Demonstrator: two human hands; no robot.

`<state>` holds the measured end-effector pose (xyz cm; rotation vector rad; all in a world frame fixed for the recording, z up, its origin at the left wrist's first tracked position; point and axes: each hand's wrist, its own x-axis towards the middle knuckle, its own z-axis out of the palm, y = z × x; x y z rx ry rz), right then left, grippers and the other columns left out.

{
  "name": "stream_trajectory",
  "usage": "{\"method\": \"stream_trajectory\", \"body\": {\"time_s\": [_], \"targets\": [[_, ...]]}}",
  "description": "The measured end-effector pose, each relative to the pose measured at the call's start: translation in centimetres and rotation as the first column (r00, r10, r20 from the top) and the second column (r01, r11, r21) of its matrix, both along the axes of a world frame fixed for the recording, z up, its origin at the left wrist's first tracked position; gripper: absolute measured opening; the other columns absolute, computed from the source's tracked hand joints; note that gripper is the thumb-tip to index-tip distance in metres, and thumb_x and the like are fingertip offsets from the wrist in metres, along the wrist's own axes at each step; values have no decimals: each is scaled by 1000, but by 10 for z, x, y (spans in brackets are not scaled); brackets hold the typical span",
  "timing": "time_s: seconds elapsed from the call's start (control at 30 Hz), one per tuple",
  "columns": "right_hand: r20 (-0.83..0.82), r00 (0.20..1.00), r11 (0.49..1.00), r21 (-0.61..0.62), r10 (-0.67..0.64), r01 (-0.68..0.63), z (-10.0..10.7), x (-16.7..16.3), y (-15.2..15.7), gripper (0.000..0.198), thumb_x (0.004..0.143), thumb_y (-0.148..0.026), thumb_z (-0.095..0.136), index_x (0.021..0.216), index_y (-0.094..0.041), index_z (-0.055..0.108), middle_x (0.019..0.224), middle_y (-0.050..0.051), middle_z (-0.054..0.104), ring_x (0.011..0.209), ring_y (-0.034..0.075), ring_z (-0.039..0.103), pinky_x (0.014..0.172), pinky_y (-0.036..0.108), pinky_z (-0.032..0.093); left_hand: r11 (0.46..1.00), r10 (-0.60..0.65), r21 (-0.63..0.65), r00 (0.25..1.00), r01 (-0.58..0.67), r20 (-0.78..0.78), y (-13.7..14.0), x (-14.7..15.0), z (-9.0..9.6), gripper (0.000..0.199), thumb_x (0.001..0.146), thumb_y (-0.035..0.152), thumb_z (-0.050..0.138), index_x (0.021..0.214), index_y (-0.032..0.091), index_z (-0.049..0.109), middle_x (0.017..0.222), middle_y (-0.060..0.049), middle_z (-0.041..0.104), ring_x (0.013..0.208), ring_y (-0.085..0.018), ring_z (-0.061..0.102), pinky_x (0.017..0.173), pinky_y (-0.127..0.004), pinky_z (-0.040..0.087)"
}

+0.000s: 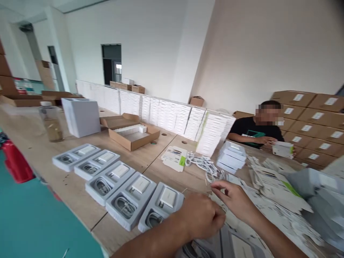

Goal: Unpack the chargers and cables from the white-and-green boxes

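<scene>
My left hand point(202, 215) is closed, knuckles up, over the near end of a row of grey plastic trays. Whatever its fingers hold, if anything, is hidden. Just to its right, my right hand point(233, 199) has thumb and forefinger apart, with nothing visible between them. Beyond that hand lies a pile of white charging cables point(205, 165). Each tray, such as this grey tray point(129, 218), carries a coiled cable point(125, 207) in one hollow and a white charger plug point(141, 184) in the other. Another tray point(242, 247) is partly under my forearms.
Flat printed cartons point(174, 157) and a heap of cartons point(279, 182) lie on the wooden table. Stacked white boxes point(172, 114) line its far side. An open cardboard box point(134, 136) and a bottle point(52, 123) stand left. Across the table, a person point(255, 132) holds a small box.
</scene>
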<state>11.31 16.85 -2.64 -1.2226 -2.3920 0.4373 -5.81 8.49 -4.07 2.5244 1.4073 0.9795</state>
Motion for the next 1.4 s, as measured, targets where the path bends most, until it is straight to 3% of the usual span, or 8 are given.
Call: {"method": "stream_trajectory", "body": {"time_s": [0.3,0.67,0.83,0.97,1.07,1.2,1.27,1.4], "targets": [[384,912,974,109,144,-200,-38,-145,119,75,65,-21,64,137,-12,48,131,19,56,119,34,51,97,42,39,973,117,175,976,-150,186,6,-8,1,20,81,33,52,69,21,62,66,-5,68,54,-16,56,44,-33,26],[326,942,921,335,85,-199,-19,-123,88,31,93,-18,37,98,-18,68,89,7,73,81,21,65,73,28,45,982,133,65,892,-178,432,6,-9,4,25,76,30,52,54,19,51,57,-2,62,51,-12,50,49,-30,23],[-166,986,686,716,-15,131,21,-50,48,33,95,-23,42,122,-19,61,112,8,71,97,23,68,84,34,52,845,362,-440,280,304,889,23,-27,18,63,84,66,27,56,17,55,50,-2,52,46,-13,46,49,-26,30],[-24,962,501,857,271,-120,21,3,-27,51,88,-10,51,137,-23,50,120,6,68,111,24,64,100,38,48,724,422,-142,-271,675,865,27,-55,37,68,76,75,41,105,17,60,85,-8,70,73,-21,65,62,-31,47],[184,908,548,746,377,-378,5,21,-75,49,91,-25,51,139,-18,47,126,9,65,117,26,60,108,41,42,468,474,-163,-91,869,876,22,-70,40,49,76,47,56,103,6,64,85,-14,72,78,-25,67,70,-32,48],[-143,931,856,459,335,-238,-6,41,-92,50,95,-53,36,136,-28,50,135,6,58,126,28,52,107,45,41,178,496,-382,253,907,831,13,-62,33,40,63,26,56,89,0,69,75,-17,73,67,-24,67,62,-29,47],[-348,936,980,199,57,14,-8,54,-87,47,96,-48,36,140,-32,44,144,5,47,127,27,49,101,41,47,125,473,-456,351,881,808,7,-48,28,41,61,25,56,90,0,70,75,-16,73,66,-24,67,61,-29,47],[-407,885,963,-233,-227,139,-8,73,-75,55,92,-50,48,144,-31,39,145,7,46,121,26,53,95,39,49,169,390,-561,468,810,793,-4,-19,22,48,57,15,61,103,4,70,78,-14,74,70,-27,68,66,-34,49]]}}
